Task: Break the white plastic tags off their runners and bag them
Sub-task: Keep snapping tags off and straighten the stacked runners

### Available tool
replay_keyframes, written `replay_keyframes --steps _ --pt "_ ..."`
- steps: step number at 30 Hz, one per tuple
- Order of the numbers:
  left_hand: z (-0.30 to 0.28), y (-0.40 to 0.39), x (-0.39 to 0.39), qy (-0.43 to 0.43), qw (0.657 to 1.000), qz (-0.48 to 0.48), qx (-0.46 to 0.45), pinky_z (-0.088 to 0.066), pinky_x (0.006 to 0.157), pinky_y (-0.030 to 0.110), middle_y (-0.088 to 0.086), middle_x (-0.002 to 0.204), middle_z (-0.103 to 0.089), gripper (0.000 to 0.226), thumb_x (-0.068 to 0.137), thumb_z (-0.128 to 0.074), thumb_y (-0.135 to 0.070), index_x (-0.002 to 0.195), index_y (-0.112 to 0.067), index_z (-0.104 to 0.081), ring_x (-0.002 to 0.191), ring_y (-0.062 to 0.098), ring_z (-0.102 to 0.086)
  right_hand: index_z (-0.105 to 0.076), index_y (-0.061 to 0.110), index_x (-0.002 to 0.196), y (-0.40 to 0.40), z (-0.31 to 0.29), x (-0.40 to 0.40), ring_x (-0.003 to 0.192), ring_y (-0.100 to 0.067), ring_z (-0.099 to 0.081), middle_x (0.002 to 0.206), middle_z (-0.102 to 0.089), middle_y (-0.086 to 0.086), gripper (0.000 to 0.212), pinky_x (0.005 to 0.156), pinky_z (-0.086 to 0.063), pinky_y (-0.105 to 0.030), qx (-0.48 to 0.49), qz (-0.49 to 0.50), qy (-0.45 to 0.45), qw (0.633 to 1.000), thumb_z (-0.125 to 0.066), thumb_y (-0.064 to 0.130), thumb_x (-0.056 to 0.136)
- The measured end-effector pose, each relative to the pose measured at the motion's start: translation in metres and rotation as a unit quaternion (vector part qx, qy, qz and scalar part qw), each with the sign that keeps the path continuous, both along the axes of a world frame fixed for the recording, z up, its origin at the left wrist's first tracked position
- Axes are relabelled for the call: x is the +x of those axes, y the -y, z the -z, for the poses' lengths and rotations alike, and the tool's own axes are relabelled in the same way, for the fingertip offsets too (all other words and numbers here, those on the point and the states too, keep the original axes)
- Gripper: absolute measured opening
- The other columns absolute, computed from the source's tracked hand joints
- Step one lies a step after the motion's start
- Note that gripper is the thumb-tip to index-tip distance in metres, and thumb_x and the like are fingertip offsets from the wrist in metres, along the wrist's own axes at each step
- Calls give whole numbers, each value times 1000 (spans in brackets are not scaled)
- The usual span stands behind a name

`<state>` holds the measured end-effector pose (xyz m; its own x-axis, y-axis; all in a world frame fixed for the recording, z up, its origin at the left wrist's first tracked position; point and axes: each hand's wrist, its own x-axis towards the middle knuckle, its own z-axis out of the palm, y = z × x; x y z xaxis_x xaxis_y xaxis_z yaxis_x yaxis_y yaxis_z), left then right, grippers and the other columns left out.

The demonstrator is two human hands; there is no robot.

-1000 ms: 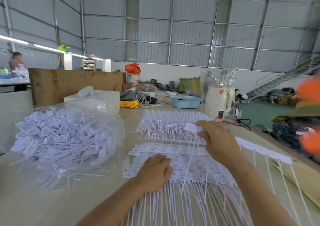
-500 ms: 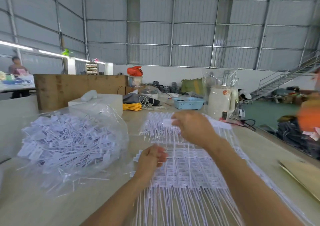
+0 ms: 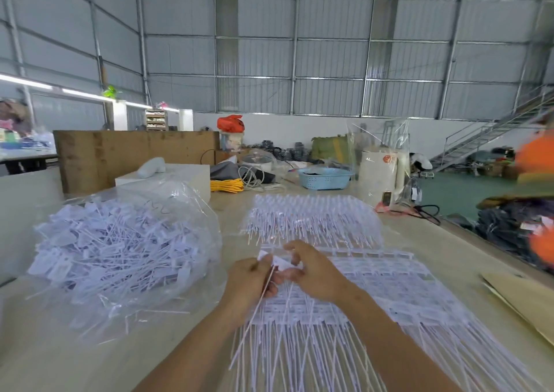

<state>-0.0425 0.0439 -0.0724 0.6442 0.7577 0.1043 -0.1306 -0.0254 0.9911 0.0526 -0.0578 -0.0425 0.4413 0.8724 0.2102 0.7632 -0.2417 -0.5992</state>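
Observation:
A stack of white tag runners (image 3: pixel 374 295) lies on the table in front of me, its long thin tails fanning toward the near edge. My left hand (image 3: pixel 250 280) and my right hand (image 3: pixel 311 271) meet just above its left end. Both pinch a few white tags (image 3: pixel 280 261) between the fingertips, and the tags' tails hang down past my left palm. A clear plastic bag (image 3: pixel 120 241) full of loose white tags sits to the left. A second pile of runners (image 3: pixel 311 217) lies farther back.
Brown cardboard (image 3: pixel 521 298) lies at the right table edge. At the back stand a white box (image 3: pixel 168 178), a yellow cord coil (image 3: pixel 226 185), a blue basket (image 3: pixel 325 178) and a white kettle (image 3: pixel 379 175). A blurred person in orange (image 3: pixel 536 163) is at far right.
My right hand came down and left from over the far pile to meet my left hand. My left hand lifted off the stack and now pinches the tags too.

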Motion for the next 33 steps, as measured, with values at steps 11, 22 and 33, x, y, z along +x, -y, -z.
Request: replay_keyframes --steps 11,22,33 --pt "0 6 0 -61 985 18 161 -38 46 23 4 50 -55 38 91 -59 -38 68 -8 -52 44 17 -49 -57 1 92 11 15 -2 70 -20 -58 97 -60 -15 11 66 -50 -32 7 -29 -48 998 -53 11 93" --pt "-9 5 -1 -115 988 92 -35 -19 31 11 -6 39 -31 26 93 -59 -32 74 -16 -51 29 6 -26 -61 19 89 26 5 25 90 -15 -59 95 -63 9 14 66 -40 -26 1 95 269 958 -52 29 95" --pt "-9 27 15 46 981 177 -69 -28 36 19 8 59 -49 76 76 -30 -76 86 -7 -61 41 12 -39 -55 13 108 29 -15 -1 63 -4 -46 94 -45 0 22 66 -40 -23 80 -76 -61 992 -58 1 89"
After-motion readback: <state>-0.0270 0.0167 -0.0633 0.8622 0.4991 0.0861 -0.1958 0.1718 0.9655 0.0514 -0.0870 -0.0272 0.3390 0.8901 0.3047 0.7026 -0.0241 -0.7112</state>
